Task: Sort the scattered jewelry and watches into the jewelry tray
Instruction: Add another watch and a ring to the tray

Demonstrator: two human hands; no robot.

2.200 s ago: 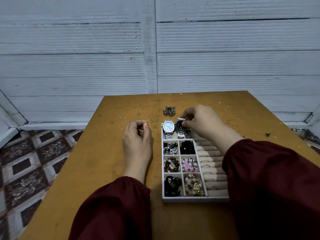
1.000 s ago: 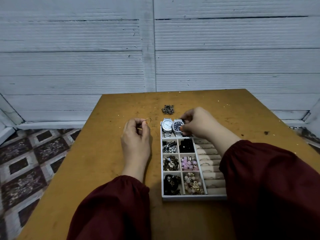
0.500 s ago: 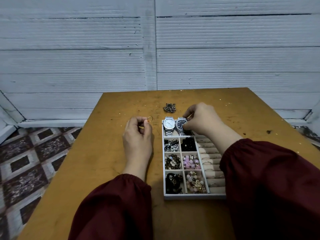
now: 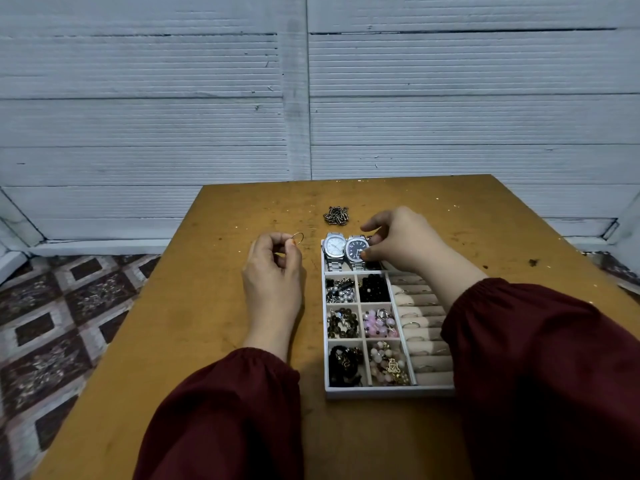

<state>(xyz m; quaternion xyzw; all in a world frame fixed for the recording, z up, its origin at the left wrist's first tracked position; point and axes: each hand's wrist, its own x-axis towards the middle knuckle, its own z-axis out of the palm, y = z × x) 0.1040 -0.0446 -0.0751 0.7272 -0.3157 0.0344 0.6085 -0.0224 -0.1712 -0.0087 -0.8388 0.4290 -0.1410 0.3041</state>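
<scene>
A white jewelry tray (image 4: 381, 392) lies on the wooden table, its small compartments filled with beads and chains, its right side lined with ring rolls. At the tray's far end stand a white-faced watch (image 4: 334, 244) and a dark-faced watch (image 4: 356, 248) side by side. My right hand (image 4: 401, 239) curls over the far right end of the tray, thumb touching the dark-faced watch; what its fingers hold is hidden. My left hand (image 4: 273, 268) rests on the table left of the tray and pinches a thin gold ring (image 4: 297, 238). A dark metal chain (image 4: 336, 215) lies in a heap beyond the tray.
The table (image 4: 194, 323) ends close to a white ribbed wall at the back. Patterned floor tiles (image 4: 55, 327) show past its left edge. My dark red sleeves cover the tray's near right corner and the table's front.
My right hand has set the dark-faced watch upright beside the white-faced one and stays over it. My left hand keeps the ring in the same spot.
</scene>
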